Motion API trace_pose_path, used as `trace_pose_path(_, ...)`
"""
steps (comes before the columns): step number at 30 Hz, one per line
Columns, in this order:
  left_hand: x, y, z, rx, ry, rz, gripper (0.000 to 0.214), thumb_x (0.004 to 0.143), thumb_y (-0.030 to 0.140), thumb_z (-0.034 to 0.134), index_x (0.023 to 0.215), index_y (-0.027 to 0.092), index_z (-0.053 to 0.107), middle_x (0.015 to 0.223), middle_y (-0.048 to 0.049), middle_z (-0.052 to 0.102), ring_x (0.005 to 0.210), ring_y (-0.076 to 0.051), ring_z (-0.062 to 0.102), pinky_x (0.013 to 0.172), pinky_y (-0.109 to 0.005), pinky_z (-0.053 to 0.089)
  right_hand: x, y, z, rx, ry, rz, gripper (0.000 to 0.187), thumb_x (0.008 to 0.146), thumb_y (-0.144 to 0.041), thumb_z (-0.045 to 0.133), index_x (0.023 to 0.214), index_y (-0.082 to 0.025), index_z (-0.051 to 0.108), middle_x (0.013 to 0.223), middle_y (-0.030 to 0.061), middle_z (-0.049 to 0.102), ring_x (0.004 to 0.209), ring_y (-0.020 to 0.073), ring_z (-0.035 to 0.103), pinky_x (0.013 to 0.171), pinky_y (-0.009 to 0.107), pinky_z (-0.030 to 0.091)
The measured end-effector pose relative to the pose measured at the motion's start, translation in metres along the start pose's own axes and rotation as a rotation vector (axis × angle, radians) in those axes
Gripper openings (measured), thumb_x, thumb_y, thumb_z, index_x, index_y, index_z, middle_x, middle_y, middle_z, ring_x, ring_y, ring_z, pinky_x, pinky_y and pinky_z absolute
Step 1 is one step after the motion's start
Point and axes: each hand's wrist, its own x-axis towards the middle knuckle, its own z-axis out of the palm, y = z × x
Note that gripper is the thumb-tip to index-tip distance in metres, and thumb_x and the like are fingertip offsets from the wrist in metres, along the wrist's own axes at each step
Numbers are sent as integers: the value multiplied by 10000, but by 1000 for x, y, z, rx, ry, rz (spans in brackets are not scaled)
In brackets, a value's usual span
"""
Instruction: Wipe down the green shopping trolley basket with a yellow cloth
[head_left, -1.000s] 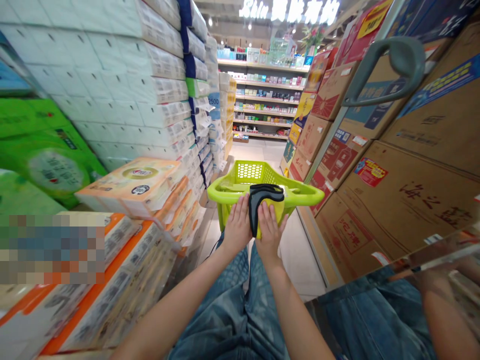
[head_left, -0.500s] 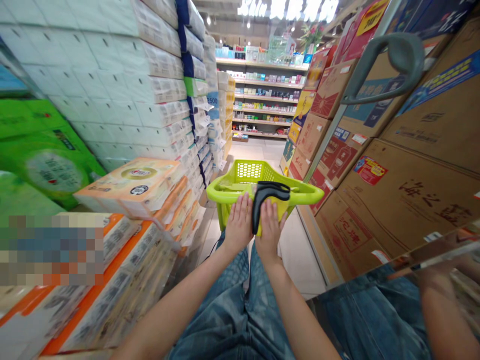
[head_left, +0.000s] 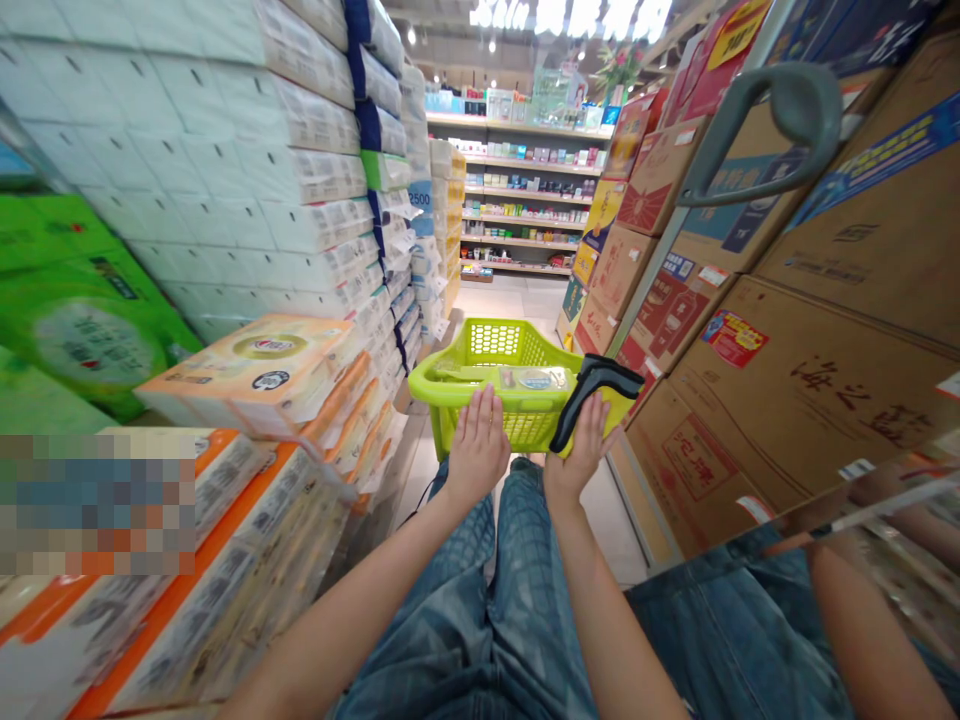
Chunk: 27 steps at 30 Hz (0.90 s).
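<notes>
From my end, on the head cam: R hand (head_left: pixel 577 455) has a yellow-and-black cloth (head_left: pixel 616 402), or something v. like one, at the R end of the lime-green bar (head_left: pixel 529 400) on the near side of the basket (head_left: pixel 495 338). R fingers are up and slightly spread, holding the cloth against the bar; can't tell how far they wrap round behind. The cloth tilts, black edging running from near the wrist up over the top, yellow part to the R of it.

L hand (head_left: pixel 480 450): fingers straight, close together, laid flat against the near face of the bar L of centre, no cloth under them that I can see. Thumb n/a, hidden. Between the hands a stretch of bar is bare, label (head_left: pixel 536 378) on top showing.

Step in hand, as I judge it: a wipe of the bar, R hand on the cloth, L hand prob. steadying the basket. Next move, I'd say, calls for firm, even pressure at the R end w/ the cloth pinned to the curve, L hand braced, so the basket doesn't swing.

Surroundings, FYI: paper packs (head_left: pixel 322 170) stacked on the L, cartons (head_left: pixel 825 380) on the R w/ a grey handle (head_left: pixel 806 110) in front, stocked shelves (head_left: pixel 532 165) dead ahead, well apart from the basket.
</notes>
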Motion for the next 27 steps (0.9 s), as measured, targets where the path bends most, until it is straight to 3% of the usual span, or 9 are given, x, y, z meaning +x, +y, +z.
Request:
trace_pose_path(3,-1,-3,-2,-17,-21,3,805,897,186,460,1541,29,3,1563,-249,244,1473,-308,236,1173,-501,265,-12,-28,9,-4,-88,-125,671,906,-188,354,1555,-180,181,1504,163,435,1470,266,279,1179,610,135)
trace_pose_path(6,0,-6,-6,-30,-58,27,798,875,167,472,1537,10,55,1567,-242,239,1482,-307,206,1174,-481,273,-17,-35,11,-26,-190,-312,627,920,-144,346,1537,-206,252,1421,131,546,1423,214,378,1207,545,96)
trace_pose_path(9,0,-7,-8,-10,-45,36,782,895,175,462,1538,13,49,1564,-238,253,1484,-298,202,1174,-473,274,-4,-16,0,-48,-171,-385,606,905,-159,374,1507,-215,333,1373,125,593,1375,226,450,1202,563,60)
trace_pose_path(13,0,-5,-4,-8,-15,34,792,920,204,456,1541,33,-5,1561,-236,264,1479,-298,220,1173,-487,272,37,25,-26,-28,-80,-292,564,879,-219,380,1440,-189,437,1361,139,597,1335,275,495,1189,606,50)
trace_pose_path(19,-1,-4,1,-42,9,19,803,911,204,479,1544,42,13,1560,-243,259,1477,-304,219,1179,-496,263,93,53,-56,-15,-279,-286,395,810,-235,483,1184,-253,607,1188,26,690,1164,246,611,1205,574,-12)
trace_pose_path(21,-2,-7,2,-59,18,19,787,905,195,484,1544,39,51,1556,-247,269,1482,-301,202,1181,-502,257,100,51,-58,10,-322,-278,355,796,-231,498,1130,-246,616,1139,25,694,1112,245,621,1202,565,59)
trace_pose_path(25,-6,-24,2,-86,110,22,774,868,160,532,1537,74,151,1574,-247,239,1495,-318,142,1165,-534,279,99,35,-53,109,-379,-252,305,792,-247,523,1079,-208,617,1073,73,675,1047,267,590,1022,456,395)
trace_pose_path(27,-7,-37,0,-97,160,27,776,836,138,575,1527,168,222,1613,-213,141,1498,-343,121,1142,-572,299,94,19,-50,131,-398,-241,325,780,-237,535,1092,-193,615,1081,91,660,1045,281,567,949,426,428)
